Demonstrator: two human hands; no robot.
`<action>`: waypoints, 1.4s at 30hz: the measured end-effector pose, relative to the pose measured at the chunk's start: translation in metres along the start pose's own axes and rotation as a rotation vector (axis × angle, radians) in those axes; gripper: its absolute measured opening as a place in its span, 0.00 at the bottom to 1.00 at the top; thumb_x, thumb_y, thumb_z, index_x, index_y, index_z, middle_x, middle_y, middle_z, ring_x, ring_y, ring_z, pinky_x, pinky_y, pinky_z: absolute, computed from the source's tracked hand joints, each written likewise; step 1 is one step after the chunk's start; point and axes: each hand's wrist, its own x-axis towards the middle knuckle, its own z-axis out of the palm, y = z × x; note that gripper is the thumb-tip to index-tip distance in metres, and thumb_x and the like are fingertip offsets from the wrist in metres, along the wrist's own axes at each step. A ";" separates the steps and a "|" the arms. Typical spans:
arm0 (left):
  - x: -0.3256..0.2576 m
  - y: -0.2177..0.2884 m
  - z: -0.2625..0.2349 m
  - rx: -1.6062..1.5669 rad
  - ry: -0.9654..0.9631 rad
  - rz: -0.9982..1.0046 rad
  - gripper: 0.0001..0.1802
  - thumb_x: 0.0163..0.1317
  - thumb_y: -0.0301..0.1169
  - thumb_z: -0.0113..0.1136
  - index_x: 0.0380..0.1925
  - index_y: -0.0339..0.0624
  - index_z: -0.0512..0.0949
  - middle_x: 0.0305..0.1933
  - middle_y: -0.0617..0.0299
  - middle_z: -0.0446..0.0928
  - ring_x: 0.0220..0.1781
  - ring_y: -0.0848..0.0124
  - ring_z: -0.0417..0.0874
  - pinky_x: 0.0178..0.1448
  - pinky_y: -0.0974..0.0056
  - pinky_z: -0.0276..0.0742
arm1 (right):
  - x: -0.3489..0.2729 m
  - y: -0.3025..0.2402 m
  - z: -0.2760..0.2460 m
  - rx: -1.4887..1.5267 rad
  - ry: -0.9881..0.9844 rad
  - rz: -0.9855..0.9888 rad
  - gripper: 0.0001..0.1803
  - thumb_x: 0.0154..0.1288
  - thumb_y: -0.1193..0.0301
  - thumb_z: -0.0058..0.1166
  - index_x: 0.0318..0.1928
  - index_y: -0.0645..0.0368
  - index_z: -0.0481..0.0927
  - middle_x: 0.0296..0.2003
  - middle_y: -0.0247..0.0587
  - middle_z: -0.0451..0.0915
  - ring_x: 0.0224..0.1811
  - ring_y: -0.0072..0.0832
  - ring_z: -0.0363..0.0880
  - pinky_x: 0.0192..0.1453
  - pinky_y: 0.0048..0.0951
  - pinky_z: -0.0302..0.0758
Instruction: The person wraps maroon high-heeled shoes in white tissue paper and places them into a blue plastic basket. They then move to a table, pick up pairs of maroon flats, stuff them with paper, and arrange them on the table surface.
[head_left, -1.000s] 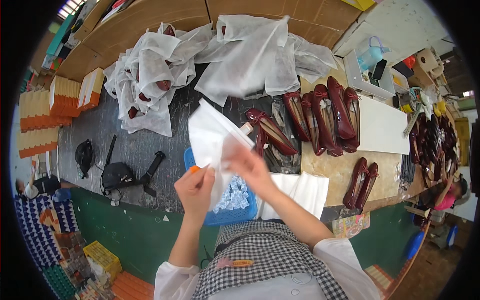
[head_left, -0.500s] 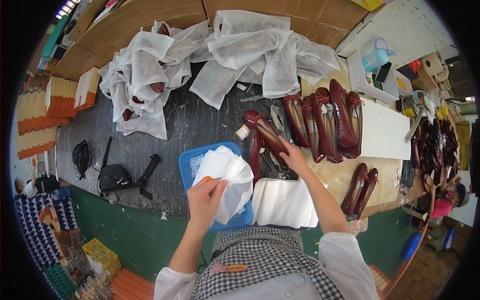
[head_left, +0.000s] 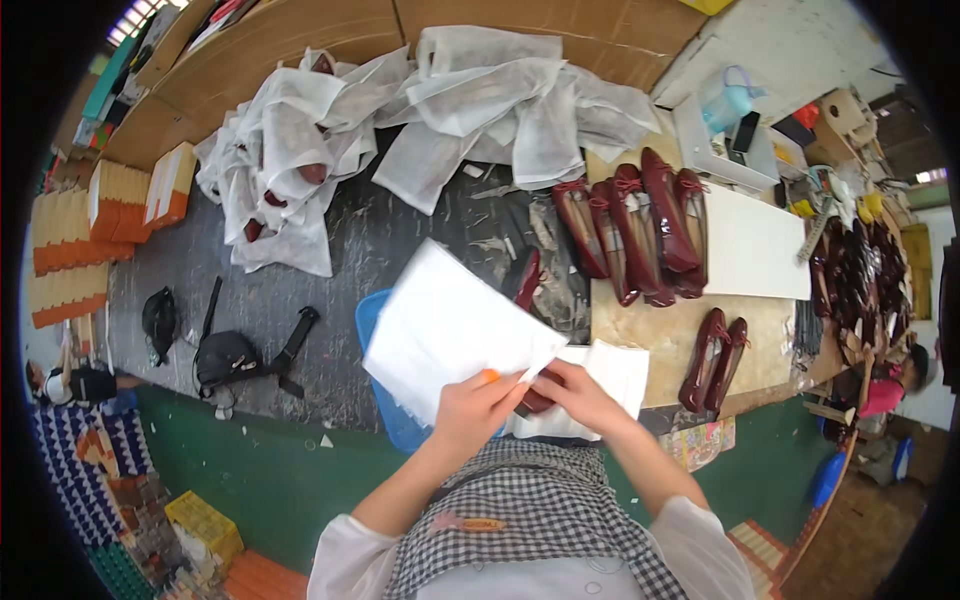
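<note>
Basket [head_left: 397, 425] sits half hidden by the white sheet [head_left: 455, 335] pinched in the left hand [head_left: 475, 408]; right hand [head_left: 582, 400] holds a shoe [head_left: 536, 402]; wrapped shoes [head_left: 295, 125] heap beyond.

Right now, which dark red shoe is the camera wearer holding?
The mostly hidden shoe in the right hand, by the right corner of the white sheet; the other shoes on the table touch neither hand.

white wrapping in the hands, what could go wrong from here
The dark red shoe, mostly hidden at the right hand, might snag the white wrapping that the left hand pinches. The wrapping spreads over the blue basket, so it could catch on the rim. The pair of shoes on the right lies near the front edge of the table and might get knocked off.
</note>
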 end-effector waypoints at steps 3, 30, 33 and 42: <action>0.004 -0.008 -0.041 0.147 0.120 0.014 0.01 0.54 0.25 0.64 0.26 0.40 0.83 0.16 0.59 0.71 0.18 0.69 0.73 0.21 0.66 0.66 | 0.056 -0.040 0.039 0.750 0.181 -0.232 0.20 0.71 0.68 0.47 0.59 0.63 0.68 0.51 0.39 0.76 0.54 0.26 0.75 0.60 0.28 0.73; 0.037 -0.069 -0.040 0.292 0.224 -0.264 0.09 0.59 0.33 0.61 0.29 0.39 0.82 0.22 0.55 0.75 0.22 0.58 0.76 0.26 0.60 0.67 | -0.029 -0.071 -0.109 -0.811 0.445 -0.485 0.20 0.42 0.76 0.66 0.37 0.61 0.72 0.45 0.46 0.71 0.51 0.42 0.71 0.56 0.34 0.67; 0.027 -0.084 -0.043 0.374 0.268 -0.234 0.09 0.59 0.35 0.61 0.29 0.42 0.83 0.23 0.55 0.76 0.23 0.56 0.77 0.26 0.58 0.69 | -0.052 -0.084 -0.037 -0.952 -0.060 -0.456 0.18 0.44 0.74 0.67 0.37 0.57 0.74 0.48 0.44 0.72 0.51 0.43 0.69 0.56 0.40 0.68; -0.030 -0.017 -0.116 0.084 0.727 -0.329 0.15 0.59 0.22 0.59 0.16 0.32 0.68 0.16 0.73 0.60 0.21 0.83 0.57 0.23 0.70 0.52 | 0.156 -0.089 0.143 0.086 0.158 -0.699 0.17 0.64 0.70 0.57 0.52 0.61 0.73 0.47 0.43 0.76 0.50 0.30 0.74 0.52 0.29 0.72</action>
